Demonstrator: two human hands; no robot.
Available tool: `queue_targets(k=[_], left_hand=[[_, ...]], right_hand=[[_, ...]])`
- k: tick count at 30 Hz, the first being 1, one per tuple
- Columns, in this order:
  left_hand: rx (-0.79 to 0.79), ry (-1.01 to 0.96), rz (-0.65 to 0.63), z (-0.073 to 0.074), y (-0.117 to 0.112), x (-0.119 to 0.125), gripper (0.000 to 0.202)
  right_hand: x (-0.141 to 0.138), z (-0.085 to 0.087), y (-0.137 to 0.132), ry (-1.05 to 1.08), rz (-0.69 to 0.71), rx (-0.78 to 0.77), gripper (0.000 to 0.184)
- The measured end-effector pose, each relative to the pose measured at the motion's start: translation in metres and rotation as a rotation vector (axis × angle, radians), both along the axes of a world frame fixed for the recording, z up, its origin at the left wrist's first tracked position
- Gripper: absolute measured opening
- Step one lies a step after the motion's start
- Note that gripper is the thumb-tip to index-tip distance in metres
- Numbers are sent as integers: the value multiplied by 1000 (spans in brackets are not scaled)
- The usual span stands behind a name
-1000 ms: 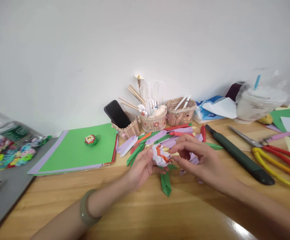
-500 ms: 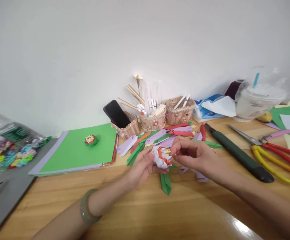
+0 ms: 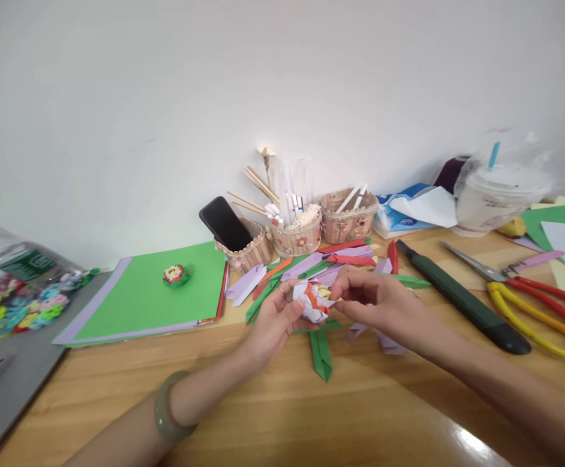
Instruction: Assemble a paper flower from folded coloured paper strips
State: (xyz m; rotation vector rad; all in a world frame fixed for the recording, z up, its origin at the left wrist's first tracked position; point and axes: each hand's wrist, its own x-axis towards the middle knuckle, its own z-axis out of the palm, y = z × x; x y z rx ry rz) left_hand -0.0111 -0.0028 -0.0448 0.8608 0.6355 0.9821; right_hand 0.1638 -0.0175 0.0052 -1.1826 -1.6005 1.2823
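A small folded paper flower (image 3: 312,302), white with orange and yellow petals, sits between both my hands above the wooden table (image 3: 282,415). My left hand (image 3: 276,319) cups it from the left and below, fingers curled around it. My right hand (image 3: 367,297) pinches a petal at its right side. Green folded strips (image 3: 321,350) lie on the table just under the flower. Behind my hands is a pile of folded paper strips (image 3: 311,266) in lilac, green, red and orange.
A finished paper flower (image 3: 174,275) rests on green paper sheets (image 3: 150,295) at left. Popsicle-stick baskets (image 3: 301,235) and a phone (image 3: 224,224) stand by the wall. A dark green utility knife (image 3: 462,299), scissors (image 3: 530,305), a lidded cup (image 3: 493,198) and tissues (image 3: 416,209) lie right. Several paper flowers (image 3: 14,305) are far left.
My right hand has closed in from spread fingers to a pinch on the flower's petal. Both hands and the flower shifted slightly up and left.
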Motion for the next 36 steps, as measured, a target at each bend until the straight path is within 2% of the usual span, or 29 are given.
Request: queue_targets(k=[6,16,22,25,32,36], left_hand=[[1,13,7,0,0,0,46],[-36,5,14,4,-1,0,48],[-40,9,29,5,0,0,46],[-54,-6,22,4,0,0,45],[-38,15,22,2,2,-1,39],[6,0,-28,4,0,-1,46]], right_hand=[[2,0,-2,-121,14,154,3],[2,-1,-1,-177,39,157,2],[3,4,-3,-249,30,298,10],[2,3,-3,-258,39,313,16],[-1,0,-8,-273,-41,483,16],[-1,1,-8,-313,-70,449,18]])
